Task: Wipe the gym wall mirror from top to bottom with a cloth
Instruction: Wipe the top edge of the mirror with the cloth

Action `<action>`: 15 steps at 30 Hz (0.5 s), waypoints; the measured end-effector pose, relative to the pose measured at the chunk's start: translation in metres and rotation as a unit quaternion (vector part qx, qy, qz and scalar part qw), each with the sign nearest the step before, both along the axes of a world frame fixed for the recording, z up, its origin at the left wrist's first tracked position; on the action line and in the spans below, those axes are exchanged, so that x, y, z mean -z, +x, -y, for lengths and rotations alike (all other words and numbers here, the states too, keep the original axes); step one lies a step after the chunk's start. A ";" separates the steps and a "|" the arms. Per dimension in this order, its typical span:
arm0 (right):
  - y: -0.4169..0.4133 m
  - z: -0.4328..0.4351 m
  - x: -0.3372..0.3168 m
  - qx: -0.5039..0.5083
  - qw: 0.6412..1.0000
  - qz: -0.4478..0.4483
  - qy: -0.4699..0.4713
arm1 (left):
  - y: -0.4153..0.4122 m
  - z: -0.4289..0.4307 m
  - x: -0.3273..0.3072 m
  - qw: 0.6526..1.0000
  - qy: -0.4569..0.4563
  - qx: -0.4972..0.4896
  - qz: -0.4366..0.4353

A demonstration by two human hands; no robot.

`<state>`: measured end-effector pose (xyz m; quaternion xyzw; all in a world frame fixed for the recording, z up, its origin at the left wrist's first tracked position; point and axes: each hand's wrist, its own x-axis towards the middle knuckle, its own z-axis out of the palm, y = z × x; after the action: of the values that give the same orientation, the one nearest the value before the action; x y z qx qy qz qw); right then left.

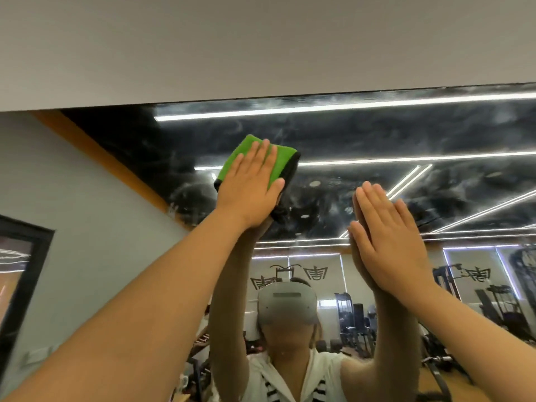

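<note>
Pressing cloth (232, 163) to upper mirror (377, 134) under flat-fingered left hand (249, 190), probably for even pressure, and bracing empty, open-palmed right hand (388, 239) against it, seemingly for balance.

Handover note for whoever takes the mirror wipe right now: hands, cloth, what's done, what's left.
Left hand: flat, fingers straight, pressing the green cloth against the mirror, a little below its top edge.
Right hand: flat and bare on the glass, lower than the cloth and to its right, holding nothing.
Done: little that shows. Hazy swirls cover the upper band to the right of the cloth.
Left: probably the whole job. Clear the top band, then work downward, including the spot under the right palm.
</note>
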<state>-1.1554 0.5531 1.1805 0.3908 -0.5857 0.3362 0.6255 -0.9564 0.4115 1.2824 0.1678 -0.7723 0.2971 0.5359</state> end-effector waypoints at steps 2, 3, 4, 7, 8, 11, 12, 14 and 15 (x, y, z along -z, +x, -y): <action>0.000 0.001 0.001 0.003 1.000 -0.003 -0.006 | -0.006 -0.005 -0.022 1.000 0.020 -0.004 -0.023; -0.001 0.001 0.000 0.002 1.000 -0.006 -0.007 | -0.010 -0.008 -0.033 0.999 0.028 -0.005 -0.030; -0.001 0.001 -0.001 0.002 1.000 -0.009 -0.007 | -0.013 -0.011 -0.041 0.999 0.034 -0.006 -0.036; 0.000 -0.001 0.000 0.003 1.000 -0.009 -0.008 | -0.019 -0.018 -0.051 0.999 0.035 -0.015 -0.037; 0.000 -0.001 0.001 0.004 1.000 -0.008 -0.007 | -0.020 -0.019 -0.049 0.999 0.029 -0.016 -0.032; 0.000 -0.001 0.001 0.001 1.000 -0.006 -0.010 | -0.025 -0.025 -0.024 1.000 -0.001 0.001 -0.006; 0.000 -0.001 0.001 0.002 1.000 -0.005 -0.012 | -0.030 -0.028 -0.010 1.000 -0.017 0.011 0.005; 0.001 0.000 0.001 0.002 1.000 -0.003 -0.019 | -0.041 -0.035 0.022 0.998 -0.053 0.025 0.030; 0.002 0.000 0.001 0.000 1.000 -0.001 -0.022 | -0.045 -0.038 0.034 0.996 -0.069 0.026 0.046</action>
<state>-1.1532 0.5536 1.1799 0.3774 -0.5777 0.3489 0.6341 -1.0013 0.4494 1.2480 0.0966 -0.7781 0.3426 0.5175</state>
